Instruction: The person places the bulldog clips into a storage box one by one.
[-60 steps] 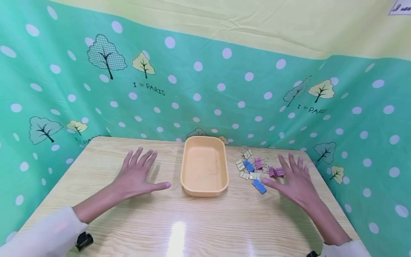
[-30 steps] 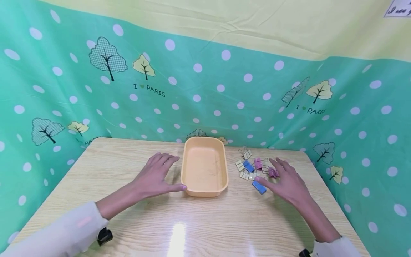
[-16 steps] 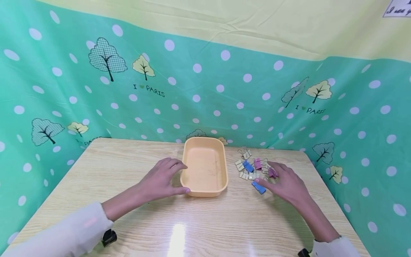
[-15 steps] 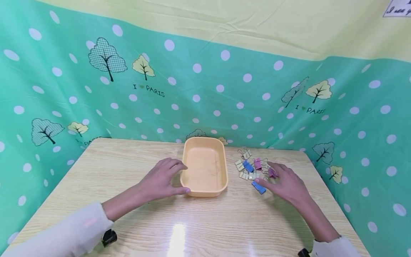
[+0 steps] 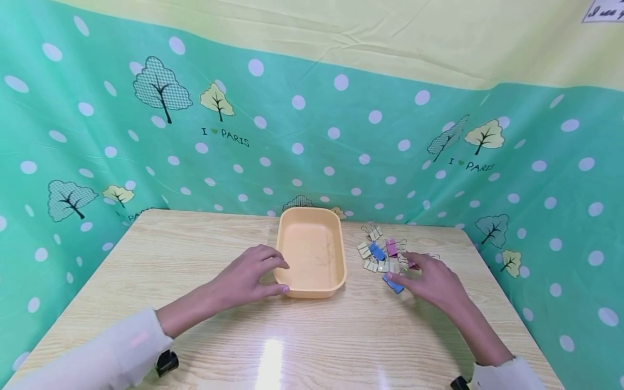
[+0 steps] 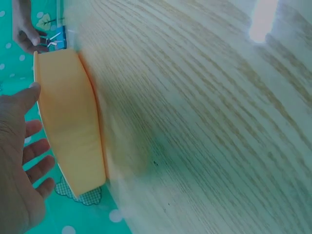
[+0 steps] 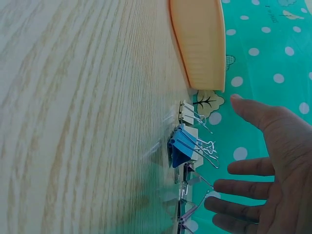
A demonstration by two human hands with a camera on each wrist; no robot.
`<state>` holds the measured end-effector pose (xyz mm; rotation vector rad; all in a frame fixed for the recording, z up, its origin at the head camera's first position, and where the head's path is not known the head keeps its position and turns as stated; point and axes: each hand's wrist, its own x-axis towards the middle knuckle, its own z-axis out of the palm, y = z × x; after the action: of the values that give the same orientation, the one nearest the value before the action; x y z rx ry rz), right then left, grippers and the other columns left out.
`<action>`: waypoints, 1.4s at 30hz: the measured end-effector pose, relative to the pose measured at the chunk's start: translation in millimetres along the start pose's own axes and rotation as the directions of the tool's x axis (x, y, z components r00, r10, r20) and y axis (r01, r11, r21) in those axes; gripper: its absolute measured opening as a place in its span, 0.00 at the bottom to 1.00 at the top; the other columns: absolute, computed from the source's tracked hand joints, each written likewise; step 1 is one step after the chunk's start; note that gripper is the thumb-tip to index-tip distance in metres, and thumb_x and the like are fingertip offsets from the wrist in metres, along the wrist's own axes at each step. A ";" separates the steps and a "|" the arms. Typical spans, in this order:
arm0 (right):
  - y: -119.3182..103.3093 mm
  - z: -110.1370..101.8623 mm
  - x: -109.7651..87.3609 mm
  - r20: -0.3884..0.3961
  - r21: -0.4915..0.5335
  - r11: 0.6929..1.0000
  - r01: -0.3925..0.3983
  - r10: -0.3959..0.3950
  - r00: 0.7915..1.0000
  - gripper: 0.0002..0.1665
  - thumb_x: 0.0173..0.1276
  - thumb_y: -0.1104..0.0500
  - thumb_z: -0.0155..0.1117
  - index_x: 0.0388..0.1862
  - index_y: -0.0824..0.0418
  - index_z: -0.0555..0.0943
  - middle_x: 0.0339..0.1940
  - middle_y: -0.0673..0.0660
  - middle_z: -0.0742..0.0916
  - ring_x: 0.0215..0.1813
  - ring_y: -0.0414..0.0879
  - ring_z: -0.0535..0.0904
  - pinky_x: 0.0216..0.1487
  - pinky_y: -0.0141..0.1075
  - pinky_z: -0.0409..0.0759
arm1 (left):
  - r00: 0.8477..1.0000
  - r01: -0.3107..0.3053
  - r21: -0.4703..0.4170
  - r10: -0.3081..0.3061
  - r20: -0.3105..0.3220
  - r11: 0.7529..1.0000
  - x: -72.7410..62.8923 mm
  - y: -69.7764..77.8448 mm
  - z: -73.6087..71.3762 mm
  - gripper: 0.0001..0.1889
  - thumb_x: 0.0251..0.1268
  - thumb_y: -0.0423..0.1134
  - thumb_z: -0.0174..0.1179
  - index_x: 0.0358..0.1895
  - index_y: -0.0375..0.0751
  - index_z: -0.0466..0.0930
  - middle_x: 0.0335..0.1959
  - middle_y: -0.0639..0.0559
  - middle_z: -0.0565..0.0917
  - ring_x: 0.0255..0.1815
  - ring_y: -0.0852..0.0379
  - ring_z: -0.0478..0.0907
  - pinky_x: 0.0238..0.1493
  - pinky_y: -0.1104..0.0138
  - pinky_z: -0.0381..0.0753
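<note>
- Tray [image 5: 312,252] is sitting upright on the counter [image 5: 317,336], toward the far edge; cloth [image 5: 268,97] is hanging behind.
- Binder clips [image 5: 377,251] are lying in a loose group just right of the tray, outside it: white clips [image 5: 387,266], pink clips [image 5: 392,247], and two blue ones, the front blue clip [image 5: 393,285] lying nearest the wearer.
- Left hand [image 5: 248,275]: spreading thumb and loosely bent fingers at the tray's left rim, gripping nothing. Can't tell if the thumb is touching the rim.
- Right hand [image 5: 436,281]: hovering over the right side of the clips, thumb and fingers well parted, holding nothing. Right wrist view is showing a gap to the clips. One pink clip is sitting partly behind the fingers in the head view.
- Step, my read: lining up for a first pick, left side standing by to steady the tray. No clip is being lifted.
- Next move, my judgement: it's calling for picking one clip, lowering the right side, and pinching its body between thumb and index. Handles are crowding each other, so a neighbor could be snagging.
</note>
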<state>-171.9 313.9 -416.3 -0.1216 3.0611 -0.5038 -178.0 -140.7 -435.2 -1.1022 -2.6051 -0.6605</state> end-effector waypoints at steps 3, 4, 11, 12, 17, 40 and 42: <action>-0.2 -0.8 0.1 0.015 0.015 1.000 0.002 -0.002 1.000 0.60 0.71 0.21 0.69 0.82 0.66 0.77 0.66 0.71 0.90 0.67 0.70 0.87 0.57 0.70 0.88 | 0.998 -0.053 -0.003 0.053 -0.019 0.999 -0.8 -0.8 2.0 0.19 0.67 0.51 0.81 0.54 0.46 0.93 0.53 0.55 0.90 0.61 0.50 0.85 0.65 0.51 0.87; -0.3 -1.0 0.3 0.019 0.027 1.000 0.002 -0.002 1.000 0.60 0.71 0.22 0.70 0.81 0.66 0.77 0.66 0.71 0.90 0.67 0.69 0.87 0.57 0.69 0.89 | 0.997 -0.078 -0.007 0.078 -0.027 0.997 -1.0 -1.2 2.8 0.17 0.67 0.49 0.81 0.53 0.46 0.93 0.52 0.55 0.90 0.60 0.51 0.85 0.64 0.52 0.87; 0.5 1.7 1.7 0.040 0.131 0.991 0.013 -0.019 0.999 0.54 0.72 0.27 0.75 0.77 0.69 0.81 0.66 0.72 0.90 0.63 0.66 0.90 0.58 0.61 0.92 | 0.949 -0.299 -0.007 0.297 -0.103 0.954 0.3 -6.0 10.5 0.09 0.62 0.38 0.83 0.43 0.48 0.93 0.42 0.58 0.90 0.46 0.58 0.84 0.51 0.64 0.87; 0.9 2.1 1.8 0.045 0.146 0.989 0.010 -0.017 0.999 0.53 0.72 0.28 0.75 0.77 0.69 0.81 0.66 0.72 0.90 0.63 0.65 0.91 0.58 0.60 0.93 | 0.942 -0.320 -0.003 0.317 -0.111 0.947 0.4 -6.4 11.0 0.10 0.61 0.36 0.83 0.42 0.48 0.93 0.41 0.58 0.89 0.45 0.59 0.83 0.49 0.66 0.87; 1.8 2.0 1.9 0.081 0.198 0.980 -0.013 -0.003 0.997 0.52 0.72 0.30 0.77 0.77 0.68 0.81 0.65 0.71 0.91 0.60 0.62 0.92 0.57 0.55 0.94 | 0.922 -0.369 0.018 0.368 -0.123 0.929 0.7 -6.8 12.0 0.11 0.61 0.32 0.83 0.41 0.49 0.92 0.39 0.60 0.89 0.43 0.61 0.82 0.47 0.71 0.86; 7.8 10.0 16.1 0.095 0.265 0.964 0.009 -0.036 0.995 0.27 0.73 0.45 0.83 0.56 0.66 0.91 0.35 0.54 0.89 0.34 0.45 0.82 0.31 0.35 0.78 | 0.904 -0.405 0.050 0.408 -0.129 0.913 2.8 -10.8 17.5 0.12 0.61 0.31 0.82 0.41 0.52 0.93 0.36 0.61 0.86 0.39 0.62 0.78 0.43 0.75 0.82; 8.2 11.1 17.0 0.095 0.269 0.963 0.006 -0.033 0.995 0.23 0.73 0.48 0.83 0.54 0.66 0.92 0.33 0.54 0.88 0.32 0.45 0.80 0.30 0.34 0.76 | 0.906 -0.401 0.045 0.404 -0.129 0.915 2.5 -10.7 17.4 0.12 0.60 0.31 0.83 0.41 0.52 0.93 0.35 0.61 0.85 0.38 0.62 0.78 0.43 0.75 0.82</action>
<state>-188.9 316.7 -429.9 -0.1626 2.8632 -0.8797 -188.1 -137.2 -452.7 -1.4752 -2.1663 -0.5895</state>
